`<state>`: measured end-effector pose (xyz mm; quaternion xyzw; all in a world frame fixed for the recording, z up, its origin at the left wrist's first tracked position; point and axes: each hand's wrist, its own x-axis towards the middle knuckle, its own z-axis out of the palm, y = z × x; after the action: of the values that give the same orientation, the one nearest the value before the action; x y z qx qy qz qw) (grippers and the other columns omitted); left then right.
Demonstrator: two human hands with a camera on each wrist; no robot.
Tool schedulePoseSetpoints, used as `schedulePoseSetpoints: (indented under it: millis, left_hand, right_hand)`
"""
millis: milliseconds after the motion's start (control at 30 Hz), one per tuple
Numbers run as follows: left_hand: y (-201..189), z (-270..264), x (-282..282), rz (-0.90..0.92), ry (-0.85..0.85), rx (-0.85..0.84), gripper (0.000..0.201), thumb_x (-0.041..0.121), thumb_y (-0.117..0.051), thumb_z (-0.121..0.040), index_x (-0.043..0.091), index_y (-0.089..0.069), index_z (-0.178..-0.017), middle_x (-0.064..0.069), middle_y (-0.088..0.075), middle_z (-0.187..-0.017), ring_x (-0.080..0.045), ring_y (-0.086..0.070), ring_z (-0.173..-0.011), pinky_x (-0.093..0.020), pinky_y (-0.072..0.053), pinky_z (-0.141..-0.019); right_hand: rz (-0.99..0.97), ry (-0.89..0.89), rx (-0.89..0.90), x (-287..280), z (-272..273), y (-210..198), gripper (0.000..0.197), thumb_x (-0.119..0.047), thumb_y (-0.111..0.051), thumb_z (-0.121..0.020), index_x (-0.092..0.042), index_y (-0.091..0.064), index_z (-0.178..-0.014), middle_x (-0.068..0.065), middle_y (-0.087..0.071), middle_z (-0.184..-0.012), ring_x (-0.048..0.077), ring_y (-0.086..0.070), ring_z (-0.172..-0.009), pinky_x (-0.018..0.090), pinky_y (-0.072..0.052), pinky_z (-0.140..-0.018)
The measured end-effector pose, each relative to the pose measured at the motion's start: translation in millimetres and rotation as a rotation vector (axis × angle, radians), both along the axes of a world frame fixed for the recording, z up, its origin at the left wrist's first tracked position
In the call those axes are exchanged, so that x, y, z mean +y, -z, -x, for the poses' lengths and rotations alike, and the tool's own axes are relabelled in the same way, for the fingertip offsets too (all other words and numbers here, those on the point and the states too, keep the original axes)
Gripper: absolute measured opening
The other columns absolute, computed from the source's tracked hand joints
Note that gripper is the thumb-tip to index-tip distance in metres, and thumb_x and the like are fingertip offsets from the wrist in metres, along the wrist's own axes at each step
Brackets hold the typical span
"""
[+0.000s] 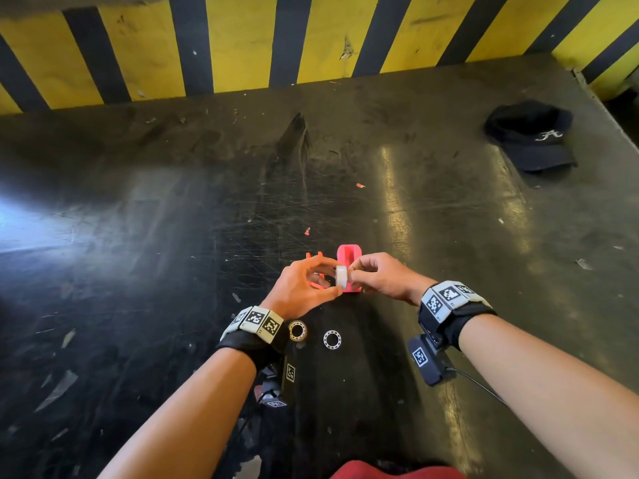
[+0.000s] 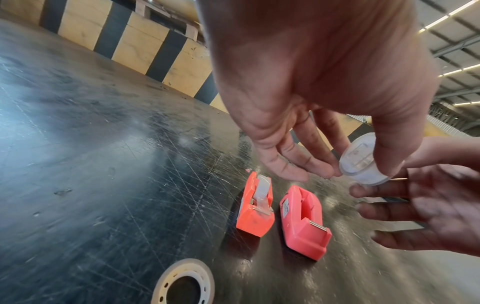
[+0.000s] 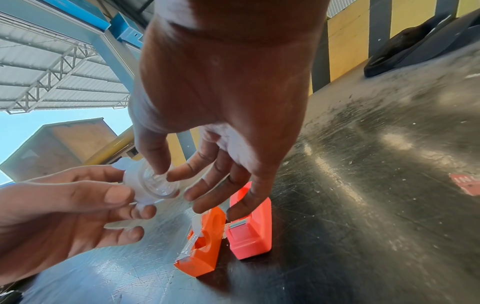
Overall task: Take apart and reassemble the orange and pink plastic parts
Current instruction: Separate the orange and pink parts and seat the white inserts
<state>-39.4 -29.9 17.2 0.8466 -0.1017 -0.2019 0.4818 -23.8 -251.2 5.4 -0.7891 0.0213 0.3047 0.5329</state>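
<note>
Right now we hold a small translucent white spool (image 1: 341, 277) between our two hands, just above the dark scratched table (image 1: 145, 216). Our left hand (image 1: 304, 288) pinches its outer rim with thumb and fingertips, and our right hand (image 1: 380, 275) pinches the clear hub at its centre between thumb and forefinger, the other fingers hanging loose. Whether we are pulling hub and spool apart or pressing them together, we cannot tell.

Just beyond our fingers, on the table, stand the two bodies the task names. The pink dispenser (image 2: 303, 223) sits with its cradle empty and its metal cutter showing at the near end. The orange dispenser (image 2: 255, 207) stands close beside it on our left, not quite touching as far as we can see, with a strip of clear tape lying along its top.

From this we judge that the taking-apart is well along: the pink body is stripped of its roll, and loose pieces lie near our wrists, namely a tape roll (image 1: 297, 330) by the left wrist and a white ring with small holes (image 1: 332, 339) just to its right. Nothing yet looks refitted, so reassembly appears to be all ahead of us.

Farther off, a black cap (image 1: 530, 136) rests at the far right of the table, and a yellow and black striped barrier (image 1: 242, 43) runs along its back edge.
</note>
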Motion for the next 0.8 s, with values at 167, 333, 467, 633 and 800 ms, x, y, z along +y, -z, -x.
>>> schedulePoseSetpoints:
  millis: [167, 333, 467, 633, 800]
  left_hand:
    - [5, -1, 0, -0.005, -0.032, 0.025, 0.043, 0.021, -0.087, -0.080, 0.024, -0.071, -0.120, 0.006, -0.075, -0.111, -0.010, -0.077, -0.095, -0.033, -0.066, -0.085]
    - [9, -7, 4, 0.029, -0.066, 0.024, 0.048, 0.014, -0.087, -0.079, 0.031, -0.067, -0.119, 0.006, -0.075, -0.111, -0.011, -0.077, -0.092, -0.034, -0.065, -0.087]
    - [12, -17, 5, -0.002, -0.057, 0.014, 0.047, 0.016, -0.087, -0.078, 0.032, -0.067, -0.118, 0.009, -0.073, -0.111, -0.011, -0.074, -0.094, -0.034, -0.065, -0.086]
    - [10, -31, 5, -0.060, -0.042, -0.031, 0.044, 0.017, -0.085, -0.079, 0.028, -0.068, -0.118, 0.014, -0.070, -0.111, -0.005, -0.069, -0.098, -0.022, -0.058, -0.078]
    - [8, -37, 5, -0.141, -0.009, -0.055, 0.045, 0.020, -0.085, -0.079, 0.027, -0.067, -0.120, 0.018, -0.067, -0.109, 0.001, -0.063, -0.100, -0.009, -0.041, -0.076]
  right_hand:
    - [-0.007, 0.083, -0.031, -1, -2, 6, 0.004, -0.012, -0.066, -0.096, -0.013, -0.070, -0.095, 0.002, -0.074, -0.096, 0.016, -0.072, -0.086, 0.034, -0.059, -0.081]
    - [0.325, -0.050, -0.190, -10, -10, 31, 0.061, -0.019, -0.083, -0.081, -0.026, -0.053, -0.134, 0.003, -0.056, -0.135, 0.025, -0.060, -0.126, 0.040, -0.052, -0.104]
    - [0.528, -0.306, -0.179, -8, -16, 41, 0.124, -0.029, -0.095, -0.071, -0.034, -0.013, -0.164, -0.003, -0.016, -0.167, 0.032, -0.034, -0.149, 0.053, -0.042, -0.116]
    - [0.670, -0.347, -0.245, 1, -26, 59, 0.135, -0.038, -0.096, -0.068, -0.034, -0.003, -0.166, -0.008, -0.007, -0.173, 0.034, -0.027, -0.153, 0.060, -0.038, -0.116]
    - [0.615, -0.277, -0.342, 0, -26, 68, 0.126, -0.037, -0.096, -0.061, -0.032, -0.020, -0.161, -0.006, -0.029, -0.165, 0.030, -0.040, -0.144, 0.053, -0.042, -0.113]
